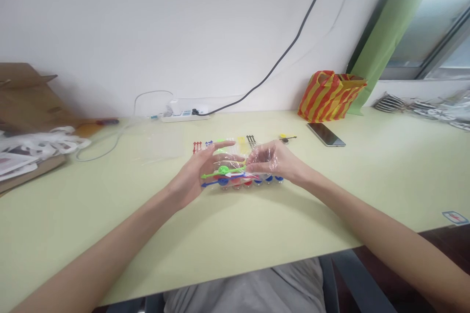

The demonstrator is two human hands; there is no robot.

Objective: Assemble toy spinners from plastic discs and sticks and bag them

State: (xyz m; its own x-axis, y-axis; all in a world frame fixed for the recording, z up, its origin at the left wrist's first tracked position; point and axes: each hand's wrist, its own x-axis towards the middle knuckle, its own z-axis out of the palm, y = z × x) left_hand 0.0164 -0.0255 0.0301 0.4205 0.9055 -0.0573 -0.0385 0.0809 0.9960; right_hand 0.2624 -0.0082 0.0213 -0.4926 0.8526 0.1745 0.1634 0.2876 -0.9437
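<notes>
Head view, and it's close-in stuff: the slim green plastic arrow-ended pointer with its round disc (223,170) lies between the hands, long axis running crosswise, right end tilted slightly up. Its left tip sits right by the left hand (198,172), the nearer one; those fingers stretch apart, though whether they grip anything, can't tell! Over on the other side, the right hand (277,159) pinches crinkled clear plastic film (250,160), thumb and fingertips together.
</notes>
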